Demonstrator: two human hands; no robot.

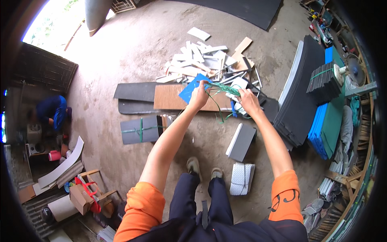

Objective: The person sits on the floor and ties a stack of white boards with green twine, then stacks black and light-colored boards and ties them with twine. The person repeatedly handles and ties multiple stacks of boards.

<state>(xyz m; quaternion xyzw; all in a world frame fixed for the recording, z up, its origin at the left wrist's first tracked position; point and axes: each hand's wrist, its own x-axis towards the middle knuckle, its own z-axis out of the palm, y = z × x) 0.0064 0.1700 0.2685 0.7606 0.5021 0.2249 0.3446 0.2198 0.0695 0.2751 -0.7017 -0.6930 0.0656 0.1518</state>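
Observation:
My left hand [198, 97] and my right hand [249, 102] are raised in front of me, both closed on a hank of green plastic twine [224, 88]. The strands stretch between the two hands, and loose ends dangle below. Behind my left hand shows a blue sheet piece [187, 93], which partly covers a brown wood-grain board [168, 97]. Lower left, a dark grey stack of panels [128, 128] is tied crosswise with green twine. Below my right hand lies a grey block of panels with a white edge [243, 140]. Nearer my feet is a white textured stack [239, 180].
A heap of white and tan offcuts [197, 60] lies beyond the board. Large dark sheets [296, 97] and blue sheets [321, 127] lean at the right, with a fan [354, 70] behind. At far left a person in blue [53, 111] bends down. A cardboard box [81, 199] sits lower left.

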